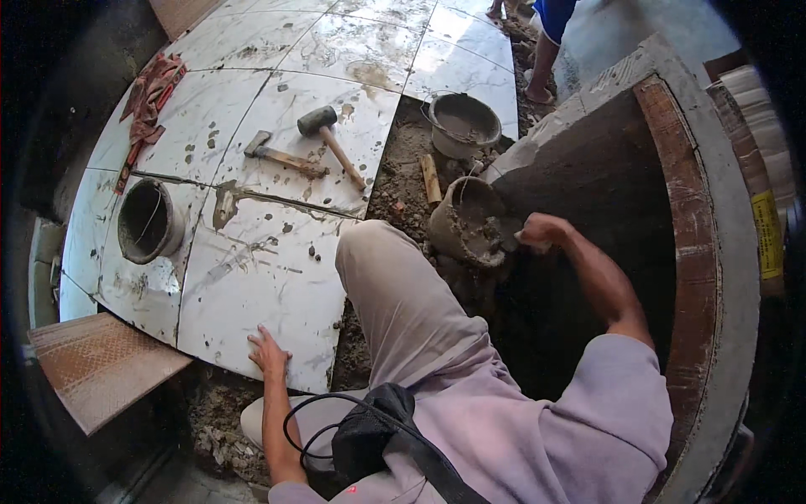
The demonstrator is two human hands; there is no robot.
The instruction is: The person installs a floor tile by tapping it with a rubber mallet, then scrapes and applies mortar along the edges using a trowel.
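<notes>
My left hand point(269, 353) lies on the edge of a white marbled floor tile point(260, 294), fingers spread and holding nothing. My right hand point(542, 231) is closed at the rim of a bucket of wet grey mortar point(466, 223). It grips what looks like a trowel point(510, 233), whose greyish blade reaches toward the mortar; the handle is hidden in my fist. Behind this bucket stands a second bucket point(460, 126) holding grey, soupy mix. A short wooden piece point(431, 179) lies on the soil beside them.
A mallet point(332, 143) and a hammer point(284, 157) lie on the tiles. Further left are an empty-looking bucket point(151, 221), a reddish cloth point(153, 92) and an upturned brown tile point(105, 365). A low wall point(701, 210) rises at my right. Another person's leg point(544, 63) shows at the back.
</notes>
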